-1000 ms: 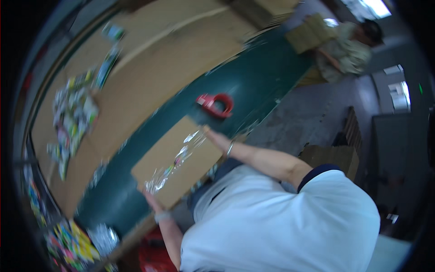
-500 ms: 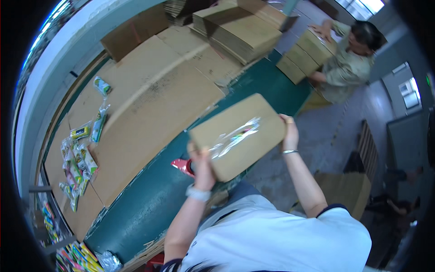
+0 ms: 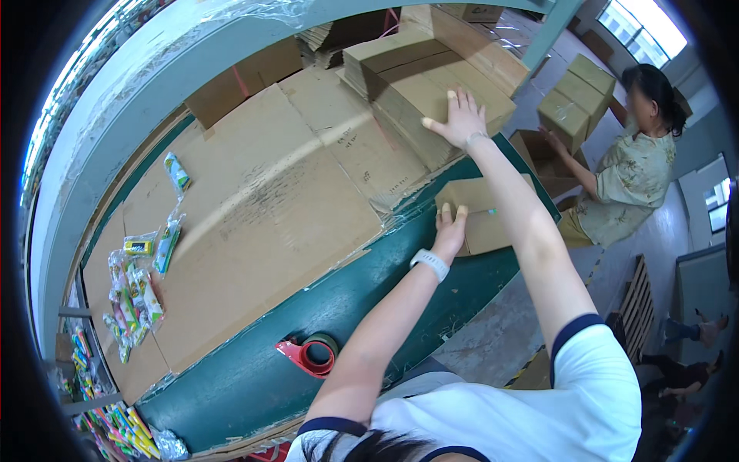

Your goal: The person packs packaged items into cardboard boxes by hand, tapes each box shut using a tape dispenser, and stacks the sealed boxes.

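Fingers of the left hand (image 3: 450,225) are laid flat and open against the small brown cardboard box (image 3: 486,219), which is set at the far edge of the green table (image 3: 369,304). The right hand (image 3: 459,118) is spread open, palm down, on the stack of flattened brown cardboard cartons (image 3: 419,81) beyond it.

Green-topped work table (image 3: 254,385), mostly covered by flattened brown cardboard sheets (image 3: 262,200). Pale curved wall or beam (image 3: 115,131) runs along the table's far side. Grey concrete floor (image 3: 500,339) on the right, with a yellow-black hazard stripe (image 3: 523,369) near the table edge. Wooden pallet (image 3: 635,300) on the floor further right. Bright window (image 3: 643,23) top right gives daylight. Grey cabinet or door (image 3: 700,285) at the far right edge.
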`<state>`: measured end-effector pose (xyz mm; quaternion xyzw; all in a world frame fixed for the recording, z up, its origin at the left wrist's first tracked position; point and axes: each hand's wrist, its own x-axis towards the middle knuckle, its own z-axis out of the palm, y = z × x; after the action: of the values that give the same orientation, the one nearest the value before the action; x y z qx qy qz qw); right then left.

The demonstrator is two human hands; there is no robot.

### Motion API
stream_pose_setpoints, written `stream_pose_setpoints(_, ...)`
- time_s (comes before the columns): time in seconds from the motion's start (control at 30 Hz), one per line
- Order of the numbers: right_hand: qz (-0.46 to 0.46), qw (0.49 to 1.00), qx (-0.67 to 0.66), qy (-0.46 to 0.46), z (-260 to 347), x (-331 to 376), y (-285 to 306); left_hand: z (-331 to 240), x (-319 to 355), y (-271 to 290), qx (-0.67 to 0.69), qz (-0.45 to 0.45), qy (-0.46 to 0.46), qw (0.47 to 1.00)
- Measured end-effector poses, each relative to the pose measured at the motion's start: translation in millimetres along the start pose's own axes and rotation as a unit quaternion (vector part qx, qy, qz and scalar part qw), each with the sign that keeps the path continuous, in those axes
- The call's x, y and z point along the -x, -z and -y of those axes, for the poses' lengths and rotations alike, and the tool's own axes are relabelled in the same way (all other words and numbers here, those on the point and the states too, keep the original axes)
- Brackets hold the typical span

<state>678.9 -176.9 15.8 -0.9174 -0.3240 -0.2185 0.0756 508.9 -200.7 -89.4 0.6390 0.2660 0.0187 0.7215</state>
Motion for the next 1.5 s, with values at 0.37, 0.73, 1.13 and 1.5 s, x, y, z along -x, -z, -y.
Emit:
stream_pose_setpoints(0.37, 0.034, 0.919, -0.073, 0.386, 184, 129, 110, -22, 201, 367, 0.058, -0.456, -0.275, 0.844)
stream_pose_setpoints(0.73, 0.429, 0.590, -0.366, 0.578, 405, 282, 205, 45, 539, 520, 0.126, -0.710, -0.243, 0.648)
stream_pose_setpoints(1.13, 0.729, 0.484, -0.388, 0.288, 464, 247, 215, 85, 541, 545, 0.071, -0.588, -0.336, 0.732)
stream_pose_setpoints(1.5, 0.700, 0.534, -0.330, 0.341, 473, 229, 213, 72, 581, 534, 0.034, -0.488, -0.233, 0.841)
